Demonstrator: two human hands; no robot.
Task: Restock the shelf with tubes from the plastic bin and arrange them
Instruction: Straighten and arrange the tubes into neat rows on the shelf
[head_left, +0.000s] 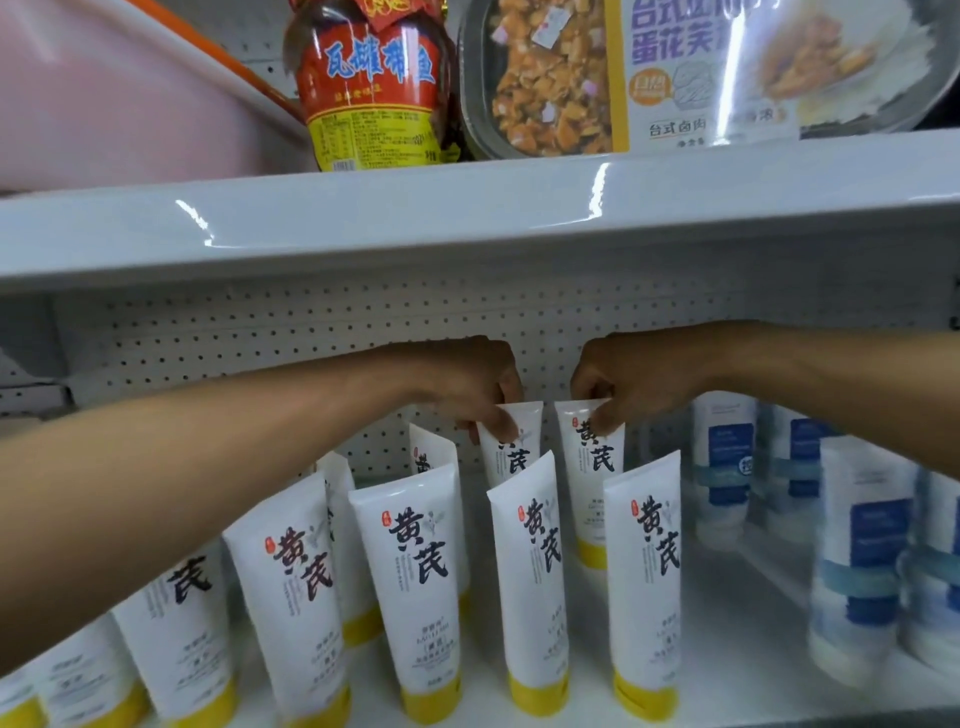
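Observation:
Several white tubes with yellow caps and black lettering stand cap-down on the white shelf (727, 649). My left hand (467, 384) reaches in from the left and pinches the top of a back-row tube (511, 452). My right hand (628, 379) comes from the right and pinches the top of the neighbouring back-row tube (597, 467). Both tubes stand upright near the pegboard back wall. In front of them stands a row of like tubes, among them one at the centre (415, 587) and one on the right (647, 587). The plastic bin is out of view.
White tubes with blue labels (862, 561) stand to the right on the same shelf. The upper shelf edge (467, 218) hangs just above my hands and carries a red-labelled jar (371, 88), a boxed meal (675, 73) and a pink basin (104, 93).

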